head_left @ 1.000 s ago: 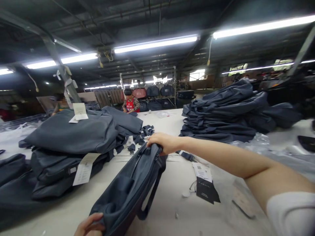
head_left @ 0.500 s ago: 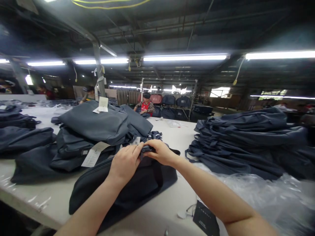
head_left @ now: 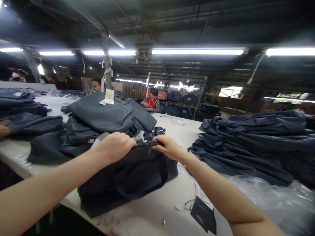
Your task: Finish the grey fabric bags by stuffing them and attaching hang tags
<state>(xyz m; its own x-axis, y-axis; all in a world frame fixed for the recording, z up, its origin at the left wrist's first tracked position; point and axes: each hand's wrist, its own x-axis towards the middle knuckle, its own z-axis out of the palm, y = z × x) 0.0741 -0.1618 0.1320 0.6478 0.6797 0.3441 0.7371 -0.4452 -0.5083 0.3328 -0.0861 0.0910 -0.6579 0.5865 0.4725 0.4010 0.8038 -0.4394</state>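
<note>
A dark navy bag (head_left: 128, 178) with a strap handle (head_left: 163, 168) stands on the white table in front of me. My left hand (head_left: 118, 146) is closed in a fist on the bag's top edge, near its zipper (head_left: 147, 143). On the other side of the zipper, my right hand (head_left: 167, 147) pinches the same top edge between thumb and fingers. The top edge is stretched between both hands. What lies inside the bag is hidden. A white paper tag (head_left: 98, 141) behind my left hand is partly covered by it.
Navy bags (head_left: 103, 113) with a paper tag are heaped behind. A tall stack of navy bags (head_left: 251, 141) stands right, above clear plastic wrap (head_left: 273, 193). A black hang tag (head_left: 203, 213) lies near the front. Another person's hand (head_left: 4, 127) touches a bag at far left.
My hands have moved apart along the bag's top edge, the left one going left. The bag now sits more upright. The view has shifted slightly, and another person's hand appears at far left.
</note>
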